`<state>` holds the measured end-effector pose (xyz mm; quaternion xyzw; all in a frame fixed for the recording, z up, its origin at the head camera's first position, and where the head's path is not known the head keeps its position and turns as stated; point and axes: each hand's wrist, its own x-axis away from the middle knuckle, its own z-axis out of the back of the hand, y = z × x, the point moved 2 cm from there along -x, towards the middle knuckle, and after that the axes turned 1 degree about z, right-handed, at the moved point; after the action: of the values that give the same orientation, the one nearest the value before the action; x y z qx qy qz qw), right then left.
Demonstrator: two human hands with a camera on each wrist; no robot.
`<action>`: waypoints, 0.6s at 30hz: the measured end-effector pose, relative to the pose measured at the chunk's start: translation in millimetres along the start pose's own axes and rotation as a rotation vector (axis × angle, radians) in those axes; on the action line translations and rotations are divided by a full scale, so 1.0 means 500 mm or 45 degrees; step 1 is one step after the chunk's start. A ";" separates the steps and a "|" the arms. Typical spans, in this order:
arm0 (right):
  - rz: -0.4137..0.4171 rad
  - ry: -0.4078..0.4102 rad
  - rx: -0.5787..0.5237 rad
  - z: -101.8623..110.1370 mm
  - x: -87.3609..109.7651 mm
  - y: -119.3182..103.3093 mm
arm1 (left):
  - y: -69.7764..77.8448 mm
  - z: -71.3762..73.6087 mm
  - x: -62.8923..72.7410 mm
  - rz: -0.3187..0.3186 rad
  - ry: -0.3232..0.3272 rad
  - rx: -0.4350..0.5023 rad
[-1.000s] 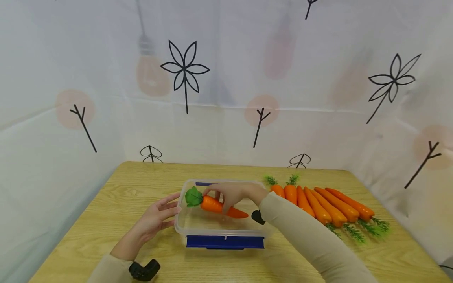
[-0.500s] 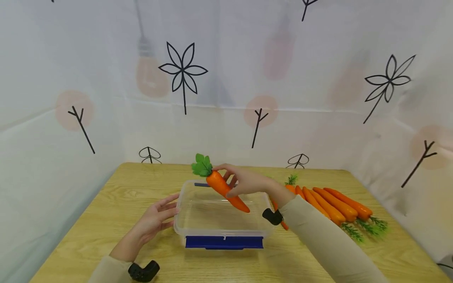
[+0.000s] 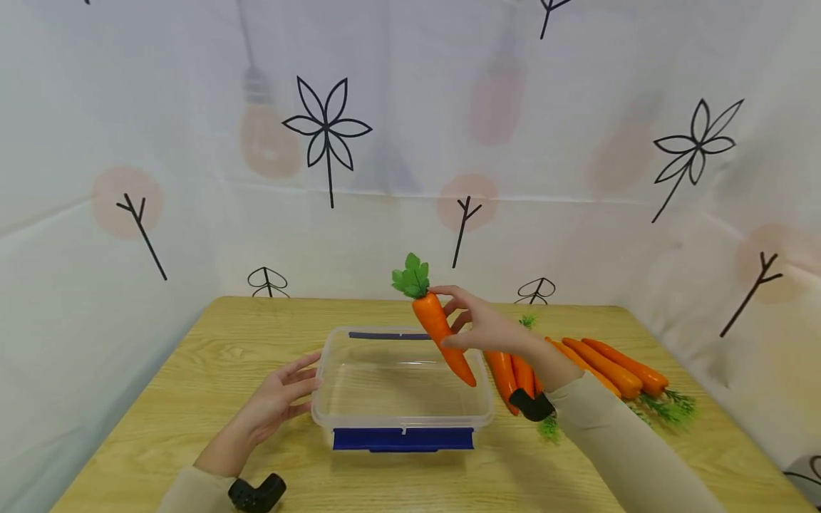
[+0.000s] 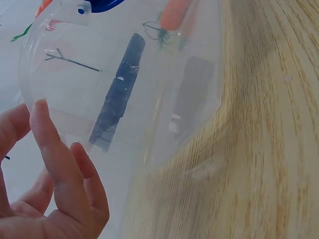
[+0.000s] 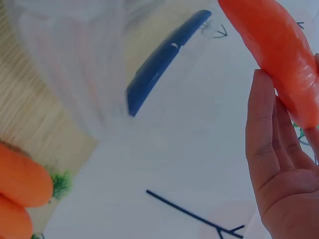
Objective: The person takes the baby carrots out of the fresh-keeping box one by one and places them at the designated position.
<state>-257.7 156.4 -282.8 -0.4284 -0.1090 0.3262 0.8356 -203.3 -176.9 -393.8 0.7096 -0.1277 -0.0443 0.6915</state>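
Note:
My right hand [image 3: 490, 329] pinches an orange toy carrot [image 3: 437, 324] with green cloth-like leaves, holding it slanted above the right part of a clear plastic box [image 3: 404, 422]. Its leaves point up and left, its tip down and right over the box. Up close in the right wrist view, the fingers lie along the carrot [image 5: 279, 47]. My left hand [image 3: 282, 392] rests at the box's left side, fingers loosely bent. In the left wrist view its fingertips [image 4: 41, 107] are right at the rim. A blue latch flap [image 3: 403, 439] hangs down the box's front.
More orange carrots [image 3: 612, 367] with feathery green tops lie in a row right of the box, partly hidden by the right forearm. The wooden table [image 3: 256, 328] ends at a white patterned cloth [image 3: 398, 242] behind and at the sides.
The right hand has lifted the carrot from inside the box and carried it up and to the right. The carrot has become more upright. The left hand has stayed at the box's side.

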 end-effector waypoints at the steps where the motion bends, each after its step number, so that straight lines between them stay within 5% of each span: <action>1: -0.013 0.019 0.001 0.004 0.006 0.002 | 0.000 0.000 0.000 -0.001 0.001 -0.001; 18: -0.035 0.275 0.043 0.073 0.104 0.070 | -0.001 -0.001 -0.002 0.018 0.005 0.028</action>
<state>-250.9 227.7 -293.1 -0.4455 -0.0187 0.2685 0.8539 -204.0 -176.1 -394.2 0.7164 -0.1318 -0.0365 0.6842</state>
